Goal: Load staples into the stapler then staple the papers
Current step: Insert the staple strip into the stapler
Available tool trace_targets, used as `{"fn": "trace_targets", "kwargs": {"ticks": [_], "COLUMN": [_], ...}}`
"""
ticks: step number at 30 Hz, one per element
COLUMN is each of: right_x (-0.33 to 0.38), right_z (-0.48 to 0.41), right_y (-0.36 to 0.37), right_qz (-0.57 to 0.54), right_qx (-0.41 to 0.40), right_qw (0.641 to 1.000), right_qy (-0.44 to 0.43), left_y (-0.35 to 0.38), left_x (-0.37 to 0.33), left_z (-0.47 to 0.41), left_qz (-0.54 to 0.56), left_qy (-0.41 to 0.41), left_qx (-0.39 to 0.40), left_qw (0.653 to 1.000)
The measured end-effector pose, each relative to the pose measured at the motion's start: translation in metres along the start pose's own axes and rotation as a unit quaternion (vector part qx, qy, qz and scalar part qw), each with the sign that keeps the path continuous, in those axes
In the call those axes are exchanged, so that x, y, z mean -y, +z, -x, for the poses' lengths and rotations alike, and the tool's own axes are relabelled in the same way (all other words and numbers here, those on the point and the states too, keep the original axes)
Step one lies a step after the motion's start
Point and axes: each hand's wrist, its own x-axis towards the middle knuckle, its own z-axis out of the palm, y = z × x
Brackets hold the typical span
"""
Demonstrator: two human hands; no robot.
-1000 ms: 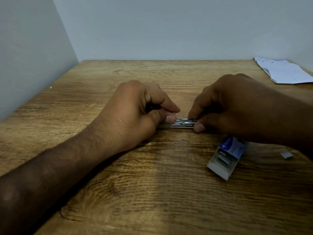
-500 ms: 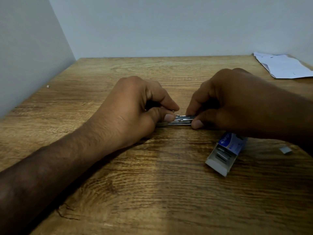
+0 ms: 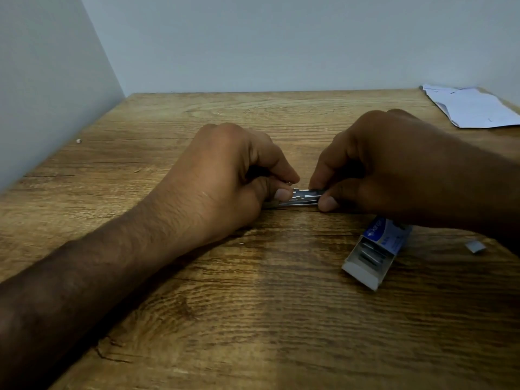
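A small metal stapler [image 3: 305,197] lies on the wooden table [image 3: 253,305], mostly covered by both hands; only a short silver stretch shows between them. My left hand [image 3: 225,175] grips its left end with thumb and curled fingers. My right hand [image 3: 388,167] pinches its right end between thumb and forefinger. An open blue-and-white staple box [image 3: 375,253] with staple strips showing lies just below my right hand. White papers [image 3: 472,108] lie at the far right corner of the table.
A small grey scrap [image 3: 476,246] lies right of the staple box. Grey walls close the table on the left and at the back. A tiny white speck [image 3: 78,141] sits near the left wall.
Both hands keep their hold on the stapler in the same spot. The right thumb and forefinger have shifted slightly along the metal; otherwise only the view has shifted a little.
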Motion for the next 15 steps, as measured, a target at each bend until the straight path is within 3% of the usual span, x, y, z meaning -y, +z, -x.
{"fn": "trace_targets", "kwargs": {"ticks": [8,15], "right_x": [-0.001,-0.003], "right_z": [-0.001,0.0], "right_y": [0.0,-0.004], "right_qz": [0.008,0.013], "right_qx": [0.001,0.043], "right_qw": [1.0,0.999], "right_qy": [-0.011,-0.017], "left_y": [0.001,0.001], "left_x": [0.003,0.014], "left_z": [-0.001,0.0], "left_qz": [0.001,0.1], "left_qy": [0.001,-0.033], "left_qx": [-0.001,-0.025], "left_qw": [1.0,0.994]}}
